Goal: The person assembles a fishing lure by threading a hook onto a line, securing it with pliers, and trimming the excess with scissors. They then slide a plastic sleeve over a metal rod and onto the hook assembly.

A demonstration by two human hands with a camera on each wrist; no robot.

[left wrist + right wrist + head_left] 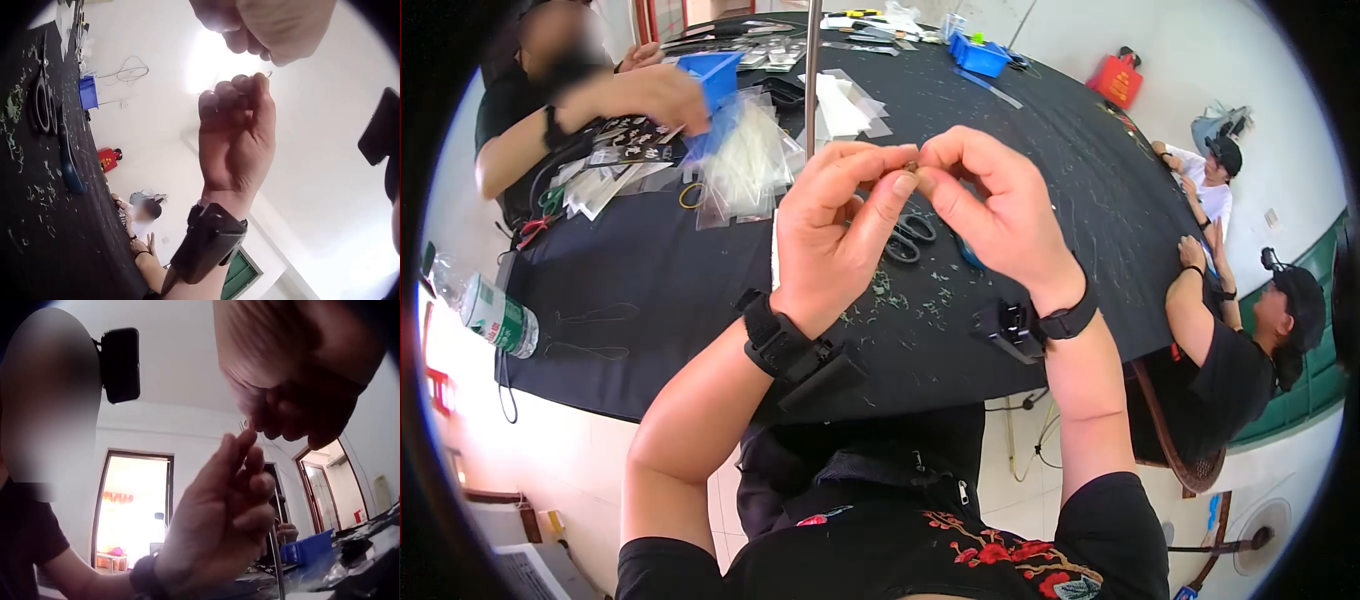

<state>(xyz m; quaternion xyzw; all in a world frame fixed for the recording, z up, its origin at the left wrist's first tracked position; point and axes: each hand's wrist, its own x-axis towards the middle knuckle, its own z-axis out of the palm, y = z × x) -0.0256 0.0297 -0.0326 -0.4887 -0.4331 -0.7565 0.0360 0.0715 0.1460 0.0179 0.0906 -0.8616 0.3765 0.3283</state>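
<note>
Both hands are raised over the black-covered table [690,340], fingertips together. A tiny brown piece [911,166] sits where they meet, too small to name. My left hand [832,220] pinches it from the left with thumb and index finger. From the other side, my right hand [1005,215] pinches at the same piece. In the left wrist view a small thin curved bit [270,74] shows at the right hand's fingertips. Dark-handled scissors [41,87] lie on the cloth below, beside a blue-handled tool [72,172].
Green scraps [888,295] are scattered below the hands. An upright metal rod [812,80] stands behind the left hand. Clear plastic sheets [745,165] and a blue bin [712,75] lie to the left, by another person's hand [655,95]. A bottle [500,315] stands at the left edge.
</note>
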